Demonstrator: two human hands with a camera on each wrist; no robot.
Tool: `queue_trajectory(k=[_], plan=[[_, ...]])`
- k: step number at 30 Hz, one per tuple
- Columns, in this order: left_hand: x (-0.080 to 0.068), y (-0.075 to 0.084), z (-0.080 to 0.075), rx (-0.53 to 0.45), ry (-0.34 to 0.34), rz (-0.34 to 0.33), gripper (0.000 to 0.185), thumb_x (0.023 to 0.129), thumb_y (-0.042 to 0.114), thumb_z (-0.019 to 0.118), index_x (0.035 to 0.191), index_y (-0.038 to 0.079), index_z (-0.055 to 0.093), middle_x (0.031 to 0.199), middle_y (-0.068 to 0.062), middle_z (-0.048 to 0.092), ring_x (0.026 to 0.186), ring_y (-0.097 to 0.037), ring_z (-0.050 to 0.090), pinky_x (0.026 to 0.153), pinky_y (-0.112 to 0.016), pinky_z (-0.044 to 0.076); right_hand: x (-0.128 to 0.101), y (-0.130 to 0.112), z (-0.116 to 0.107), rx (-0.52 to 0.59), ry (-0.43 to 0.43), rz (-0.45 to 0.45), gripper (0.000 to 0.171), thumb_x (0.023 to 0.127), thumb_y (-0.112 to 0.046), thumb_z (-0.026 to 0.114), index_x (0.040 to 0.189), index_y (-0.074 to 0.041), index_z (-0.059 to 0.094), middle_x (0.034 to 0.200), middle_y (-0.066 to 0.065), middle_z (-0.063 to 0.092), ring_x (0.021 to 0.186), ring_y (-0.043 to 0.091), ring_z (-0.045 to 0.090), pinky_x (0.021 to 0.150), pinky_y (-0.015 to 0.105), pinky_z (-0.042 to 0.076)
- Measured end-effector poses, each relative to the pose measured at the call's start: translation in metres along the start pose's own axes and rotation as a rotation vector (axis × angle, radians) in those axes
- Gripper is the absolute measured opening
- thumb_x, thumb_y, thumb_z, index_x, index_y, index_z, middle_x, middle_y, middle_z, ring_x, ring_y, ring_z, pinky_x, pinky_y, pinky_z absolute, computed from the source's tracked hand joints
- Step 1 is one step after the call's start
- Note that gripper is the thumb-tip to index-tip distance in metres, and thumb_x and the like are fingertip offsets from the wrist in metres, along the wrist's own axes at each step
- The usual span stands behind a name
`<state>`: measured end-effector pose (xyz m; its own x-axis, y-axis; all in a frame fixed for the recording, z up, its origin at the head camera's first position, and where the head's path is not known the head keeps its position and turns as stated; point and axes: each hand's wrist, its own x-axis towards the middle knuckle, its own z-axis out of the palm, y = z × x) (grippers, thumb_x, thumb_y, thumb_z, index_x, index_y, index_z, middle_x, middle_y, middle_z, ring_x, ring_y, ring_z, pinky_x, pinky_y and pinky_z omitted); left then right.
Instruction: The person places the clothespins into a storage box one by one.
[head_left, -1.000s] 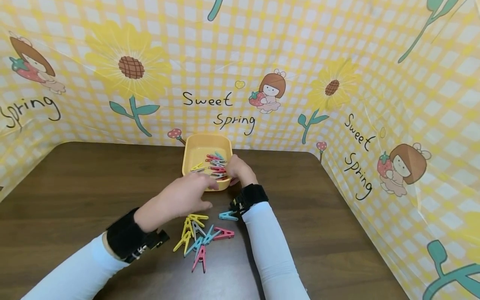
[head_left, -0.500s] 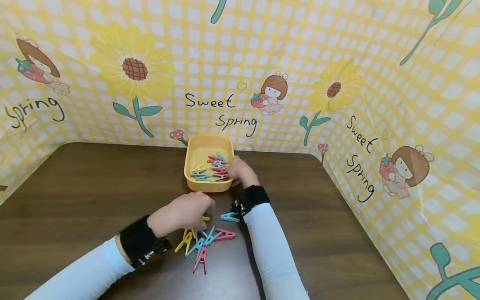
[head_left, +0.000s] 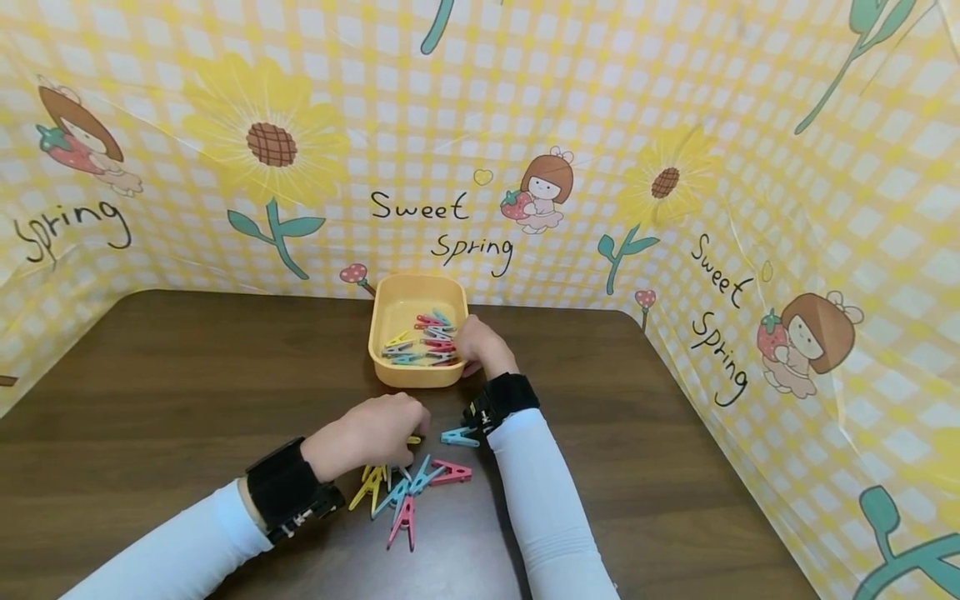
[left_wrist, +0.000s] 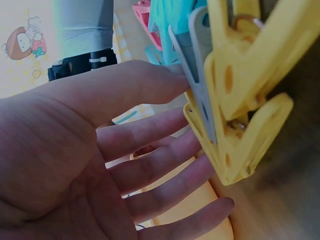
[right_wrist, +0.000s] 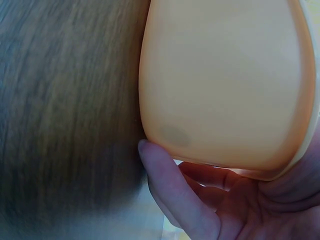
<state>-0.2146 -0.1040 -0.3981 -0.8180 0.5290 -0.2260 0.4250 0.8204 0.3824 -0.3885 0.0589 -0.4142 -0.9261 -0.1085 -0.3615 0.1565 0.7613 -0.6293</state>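
Over a loose group of clothespins on the table, my left hand (head_left: 375,429) reaches down. In the left wrist view its thumb and index finger pinch the ends of a yellow clothespin (left_wrist: 227,172); a grey clothespin (left_wrist: 204,95) lies against it. Around them are another yellow clothespin (head_left: 369,487), blue clothespins (head_left: 422,478) and pink clothespins (head_left: 402,525). My right hand (head_left: 483,346) holds the right side of a yellow plastic tub (head_left: 416,380), with fingers at its lower corner in the right wrist view. Inside the tub lie several mixed clothespins (head_left: 435,343).
A light blue clothespin (head_left: 459,437) lies apart, beside the right wrist strap (head_left: 504,400). The dark wooden table (head_left: 210,375) ends at a yellow checked cloth (head_left: 315,150) that rises behind and on the right.
My left hand has moved from the tub's front edge down to the near clothespins, where its fingers have closed in. My right hand stays at the tub.
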Motion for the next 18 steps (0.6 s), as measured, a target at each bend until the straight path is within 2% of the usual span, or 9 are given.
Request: queue_trajectory(k=[8,18], plan=[[-0.0002,-0.002,0.0028,0.017,0.005,-0.003,0.023,0.086,0.006,0.09,0.106,0.007,0.08,0.096,-0.006,0.076,0.08,-0.021,0.061,0.078,-0.043,0.061,-0.0029,-0.0014,0.001,0.004,0.003,-0.014,0.04,0.112,-0.006,0.047,0.151,0.002,0.041,0.137,0.024,0.062,0.085,0.034,0.078,0.064,0.037,0.068],[0.0013,-0.0021,0.0046,0.041,0.018,-0.003,0.02,0.086,0.004,0.089,0.104,0.007,0.08,0.093,-0.005,0.075,0.079,-0.02,0.061,0.077,-0.042,0.061,-0.0025,0.0001,0.0022,0.019,0.012,-0.018,0.044,0.112,-0.005,0.046,0.154,0.003,0.038,0.139,0.024,0.06,0.085,0.034,0.077,0.062,0.038,0.067]])
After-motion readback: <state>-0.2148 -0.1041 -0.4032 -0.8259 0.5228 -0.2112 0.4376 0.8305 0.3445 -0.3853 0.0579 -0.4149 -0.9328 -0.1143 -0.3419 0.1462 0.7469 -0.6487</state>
